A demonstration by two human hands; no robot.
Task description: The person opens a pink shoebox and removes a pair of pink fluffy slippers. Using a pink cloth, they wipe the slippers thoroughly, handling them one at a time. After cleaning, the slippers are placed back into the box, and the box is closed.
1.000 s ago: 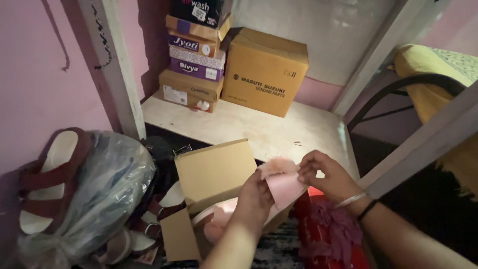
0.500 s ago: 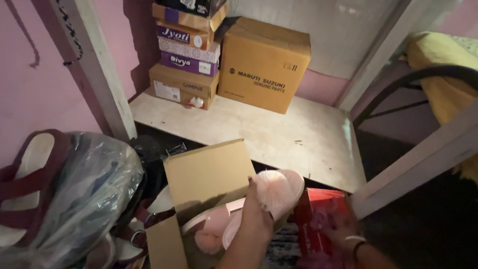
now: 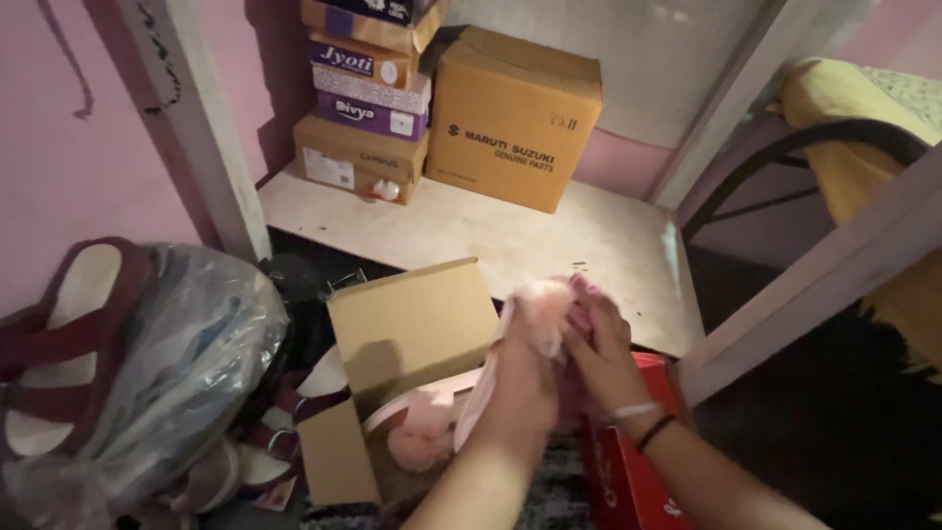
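Both hands [image 3: 564, 368] on (seemingly) fluffy slipper [image 3: 535, 314]

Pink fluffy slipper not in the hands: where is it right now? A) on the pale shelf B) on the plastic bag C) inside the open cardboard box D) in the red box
C: the second pink slipper lies inside the open cardboard box, below the slipper that both hands hold.

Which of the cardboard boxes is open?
The small brown cardboard box by the hands, flap raised, with a fluffy pink slipper inside; the boxes on the shelf are shut.
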